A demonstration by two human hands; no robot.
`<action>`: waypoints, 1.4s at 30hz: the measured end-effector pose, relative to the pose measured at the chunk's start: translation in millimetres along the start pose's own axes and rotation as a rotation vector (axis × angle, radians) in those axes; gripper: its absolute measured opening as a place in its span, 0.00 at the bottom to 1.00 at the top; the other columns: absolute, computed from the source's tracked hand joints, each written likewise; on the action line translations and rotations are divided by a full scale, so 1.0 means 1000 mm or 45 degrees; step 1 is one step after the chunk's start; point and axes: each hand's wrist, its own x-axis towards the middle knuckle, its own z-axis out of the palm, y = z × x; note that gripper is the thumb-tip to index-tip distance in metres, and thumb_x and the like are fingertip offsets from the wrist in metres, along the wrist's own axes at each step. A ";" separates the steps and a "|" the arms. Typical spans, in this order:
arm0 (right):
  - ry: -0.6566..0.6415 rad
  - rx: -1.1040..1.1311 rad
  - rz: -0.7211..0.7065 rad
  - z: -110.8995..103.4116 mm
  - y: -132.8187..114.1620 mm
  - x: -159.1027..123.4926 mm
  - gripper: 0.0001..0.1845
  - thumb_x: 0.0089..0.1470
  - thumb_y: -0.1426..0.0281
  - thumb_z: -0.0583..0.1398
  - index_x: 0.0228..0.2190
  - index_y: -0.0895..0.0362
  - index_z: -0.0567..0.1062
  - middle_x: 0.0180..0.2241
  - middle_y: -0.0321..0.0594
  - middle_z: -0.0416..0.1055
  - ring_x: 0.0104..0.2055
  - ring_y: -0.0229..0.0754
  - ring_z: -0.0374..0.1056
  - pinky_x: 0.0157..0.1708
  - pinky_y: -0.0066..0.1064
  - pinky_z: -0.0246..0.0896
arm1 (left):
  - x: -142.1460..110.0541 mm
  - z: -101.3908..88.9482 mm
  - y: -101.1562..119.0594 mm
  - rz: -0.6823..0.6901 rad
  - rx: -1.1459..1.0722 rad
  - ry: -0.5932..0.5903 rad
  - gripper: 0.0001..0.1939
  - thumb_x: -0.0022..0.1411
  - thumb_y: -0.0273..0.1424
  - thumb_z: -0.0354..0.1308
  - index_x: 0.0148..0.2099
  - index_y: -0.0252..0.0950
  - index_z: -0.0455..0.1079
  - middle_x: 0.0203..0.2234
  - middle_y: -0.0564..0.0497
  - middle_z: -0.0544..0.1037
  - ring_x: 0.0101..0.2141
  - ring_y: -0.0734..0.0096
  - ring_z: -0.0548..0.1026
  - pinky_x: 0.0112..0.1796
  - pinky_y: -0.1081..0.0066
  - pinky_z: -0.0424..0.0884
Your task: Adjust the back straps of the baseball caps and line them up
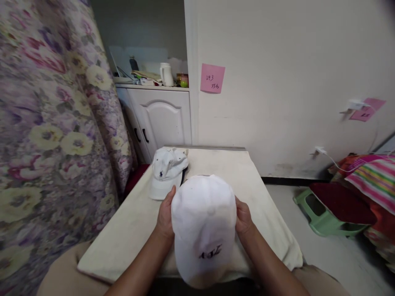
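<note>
So, white cap gripped from both sides

Head view: your left hand and right hand clasp its opposite sides, fingertips mostly hidden, over the table's near edge; likely keeps it steady, brim toward you. Pale cap lies far-left on the table, probably leaving you working room.

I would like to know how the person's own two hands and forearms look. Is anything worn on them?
The left hand and right hand show no gloves. The left forearm and right forearm are bare as far as they show, without sleeve, watch, bracelet or visible marking. Most fingers are hidden, so rings cannot be ruled out.
</note>
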 end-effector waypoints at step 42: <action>-0.161 0.087 0.162 -0.021 0.075 -0.062 0.28 0.45 0.70 0.70 0.49 0.59 0.75 0.48 0.48 0.78 0.50 0.53 0.74 0.53 0.45 0.65 | 0.003 0.001 0.000 -0.256 -0.119 0.272 0.43 0.63 0.59 0.46 0.65 0.29 0.62 0.45 0.37 0.82 0.46 0.43 0.79 0.52 0.48 0.69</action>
